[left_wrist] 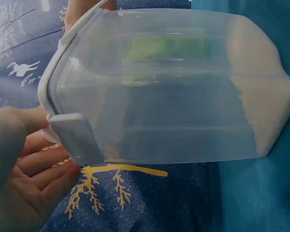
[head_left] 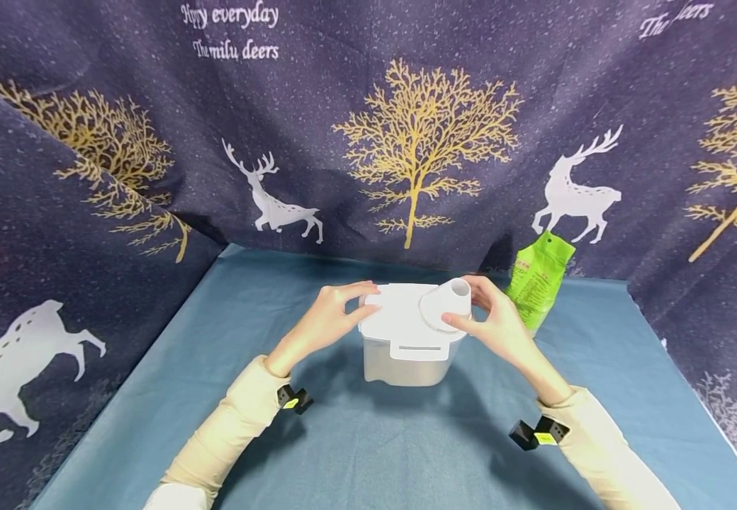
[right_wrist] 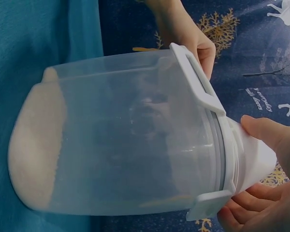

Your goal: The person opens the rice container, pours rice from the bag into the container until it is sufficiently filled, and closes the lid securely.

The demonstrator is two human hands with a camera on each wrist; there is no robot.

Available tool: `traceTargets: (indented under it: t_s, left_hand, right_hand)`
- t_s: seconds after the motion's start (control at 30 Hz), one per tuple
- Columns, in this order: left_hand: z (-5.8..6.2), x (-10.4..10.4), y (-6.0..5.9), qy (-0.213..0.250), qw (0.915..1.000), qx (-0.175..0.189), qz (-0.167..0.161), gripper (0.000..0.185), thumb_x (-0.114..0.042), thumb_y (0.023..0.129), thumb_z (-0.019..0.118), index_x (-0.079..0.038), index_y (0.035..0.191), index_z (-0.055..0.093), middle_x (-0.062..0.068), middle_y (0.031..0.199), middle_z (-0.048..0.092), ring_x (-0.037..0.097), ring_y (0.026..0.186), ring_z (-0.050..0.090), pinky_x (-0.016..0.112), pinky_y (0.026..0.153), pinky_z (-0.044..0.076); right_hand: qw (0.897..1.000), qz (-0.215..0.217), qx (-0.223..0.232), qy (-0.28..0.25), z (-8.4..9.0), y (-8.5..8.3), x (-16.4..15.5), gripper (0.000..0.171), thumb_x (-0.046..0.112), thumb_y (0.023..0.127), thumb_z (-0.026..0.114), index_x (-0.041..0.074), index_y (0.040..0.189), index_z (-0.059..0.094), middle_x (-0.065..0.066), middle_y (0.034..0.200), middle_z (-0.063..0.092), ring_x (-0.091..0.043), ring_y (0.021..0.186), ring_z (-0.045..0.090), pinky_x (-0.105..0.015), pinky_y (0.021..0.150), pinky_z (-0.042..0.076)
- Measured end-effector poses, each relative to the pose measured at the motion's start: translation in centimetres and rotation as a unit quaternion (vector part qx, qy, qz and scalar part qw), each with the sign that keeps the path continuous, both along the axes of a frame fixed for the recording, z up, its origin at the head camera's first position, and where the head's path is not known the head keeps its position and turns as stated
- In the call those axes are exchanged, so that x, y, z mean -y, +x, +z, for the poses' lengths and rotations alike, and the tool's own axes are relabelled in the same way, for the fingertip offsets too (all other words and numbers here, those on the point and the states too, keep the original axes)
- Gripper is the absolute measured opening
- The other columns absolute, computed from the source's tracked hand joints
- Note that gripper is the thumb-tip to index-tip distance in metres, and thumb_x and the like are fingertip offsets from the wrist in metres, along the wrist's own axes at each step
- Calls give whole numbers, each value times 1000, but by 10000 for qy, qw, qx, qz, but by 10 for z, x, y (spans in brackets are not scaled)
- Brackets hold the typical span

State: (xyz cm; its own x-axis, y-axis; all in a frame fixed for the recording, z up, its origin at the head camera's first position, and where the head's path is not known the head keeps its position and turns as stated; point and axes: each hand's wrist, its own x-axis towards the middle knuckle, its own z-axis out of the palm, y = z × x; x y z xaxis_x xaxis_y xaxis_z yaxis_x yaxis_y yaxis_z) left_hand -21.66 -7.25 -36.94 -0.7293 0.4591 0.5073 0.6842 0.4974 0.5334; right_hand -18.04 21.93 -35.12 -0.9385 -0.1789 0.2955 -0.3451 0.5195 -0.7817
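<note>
Container (head_left: 407, 347) stood upright on tabletop (head_left: 368, 439) between both hands; left hand (head_left: 333, 315) rested flat-fingered on lid (head_left: 394, 315), right hand (head_left: 492, 319) gripped cup (head_left: 448, 306), nearer.

The container (head_left: 407, 354) stands at the middle of the table (head_left: 368, 453), its lid (head_left: 400, 315) on top and a cup (head_left: 448, 304) on the lid's right part. The pouch (head_left: 537, 280) stands behind and right of it, against the backdrop (head_left: 368, 142)
</note>
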Motion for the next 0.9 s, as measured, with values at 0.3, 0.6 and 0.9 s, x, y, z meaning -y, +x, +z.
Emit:
traceTargets:
  t_s: [0.3,0.6,0.9]
  left_hand:
    - [0,-2,0,115,9994,139,292,32,-25,89,70,-6,114,70,12,118,69,25,113,65,41,97,50]
    - [-3,-3,-2,153,9985,357,387,32,-26,92,66,-8,119,68,7,116,71,22,110,66,40,93,52]
    - [-5,-5,2,-41,9981,389,480,37,-28,95,62,-5,124,63,11,125,67,25,112,65,42,95,51]
  right_hand:
    - [9991,-129,-278,290,0,3,-1,56,23,79,80,8,125,53,-11,114,68,-25,108,63,-42,97,49]
    - [9982,-181,-371,432,1,9,0,56,27,77,82,13,123,54,-7,109,66,-27,104,65,-47,92,51]
    - [9991,-80,-218,362,2,8,-2,57,27,77,81,13,125,54,-7,112,65,-27,108,65,-47,94,50]
